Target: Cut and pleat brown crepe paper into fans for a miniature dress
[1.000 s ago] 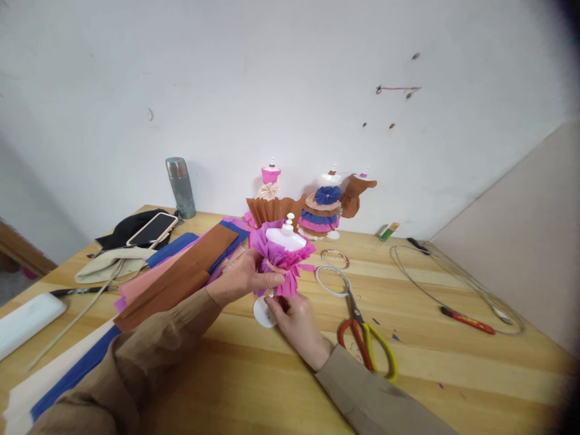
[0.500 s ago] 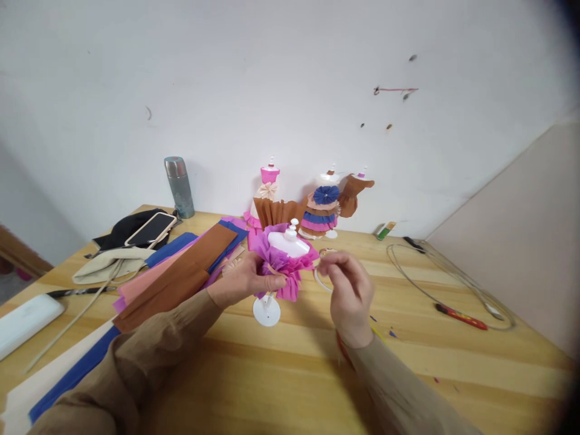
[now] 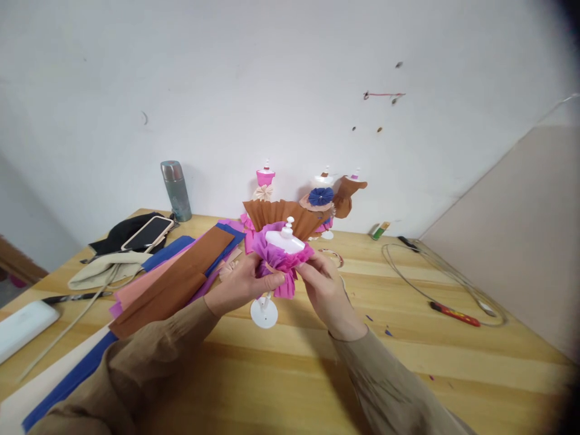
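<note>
My left hand grips a small white dress form wrapped in ruffled purple and pink crepe paper. Its thumb presses across the front of the ruffles. The form tilts, with its round white base showing below. At the ruffles' right side, my right hand is closed on the pink paper edge; its fingertips are partly hidden. Pleated brown crepe paper fans out behind the form's shoulders; I cannot tell how it is attached.
Behind stand dressed forms, one with a pink top, one with a blue rosette, one in brown. Crepe sheets, a phone and a flask lie or stand left. At right are a red-handled tool and cable.
My right hand has moved left and down from beside the form onto the pink ruffles. The brown pleated fan now shows wider towards the right. My left hand keeps its hold.
</note>
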{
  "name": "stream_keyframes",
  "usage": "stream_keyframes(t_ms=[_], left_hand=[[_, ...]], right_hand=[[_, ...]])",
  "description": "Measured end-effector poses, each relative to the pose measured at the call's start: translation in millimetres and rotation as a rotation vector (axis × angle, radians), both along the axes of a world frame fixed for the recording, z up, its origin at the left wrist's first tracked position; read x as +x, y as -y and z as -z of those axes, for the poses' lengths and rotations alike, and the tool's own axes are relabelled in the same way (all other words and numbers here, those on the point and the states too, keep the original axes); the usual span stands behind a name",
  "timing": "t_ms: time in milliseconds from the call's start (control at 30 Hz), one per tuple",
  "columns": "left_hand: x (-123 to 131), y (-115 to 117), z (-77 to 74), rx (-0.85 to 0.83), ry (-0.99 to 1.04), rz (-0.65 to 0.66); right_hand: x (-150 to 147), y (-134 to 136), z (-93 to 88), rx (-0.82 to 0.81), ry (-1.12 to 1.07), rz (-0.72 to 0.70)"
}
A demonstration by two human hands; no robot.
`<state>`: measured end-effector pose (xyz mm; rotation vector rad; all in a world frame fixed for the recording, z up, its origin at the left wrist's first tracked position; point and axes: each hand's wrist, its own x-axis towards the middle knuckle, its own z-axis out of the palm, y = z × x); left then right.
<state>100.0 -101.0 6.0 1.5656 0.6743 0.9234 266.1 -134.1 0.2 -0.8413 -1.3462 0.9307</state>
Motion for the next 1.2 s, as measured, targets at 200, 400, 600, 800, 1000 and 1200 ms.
stream_keyframes(t_ms=[200, 400, 600, 800, 1000, 1200], left_hand=[[4.5, 16.7, -6.0, 0.291, -0.187, -0.206], [8.1, 25.9, -8.5, 0.364, -0.224, -0.306], [10.9, 28.7, 1.1, 0.548, -0.296, -0.444], [10.5, 29.2, 7.4, 0.750, -0.462, -0.434], [11.3, 28.8, 4.3, 0.719, -0.337, -0.423], [12.7, 23.6, 5.7, 0.593, -0.239, -0.484]], right_hand=[[-8.9, 4.4, -1.7, 0.077, -0.017, 0.117], [-14.8, 9.6, 1.0, 0.037, -0.025, 0.176], [-21.3, 15.4, 2.6, 0.020, -0.062, 0.149], [-23.1, 15.1, 2.2, 0.022, -0.048, 0.173], [-23.6, 10.3, 4.4, 0.081, -0.051, 0.222], [-23.9, 8.2, 4.2, 0.094, -0.060, 0.252]])
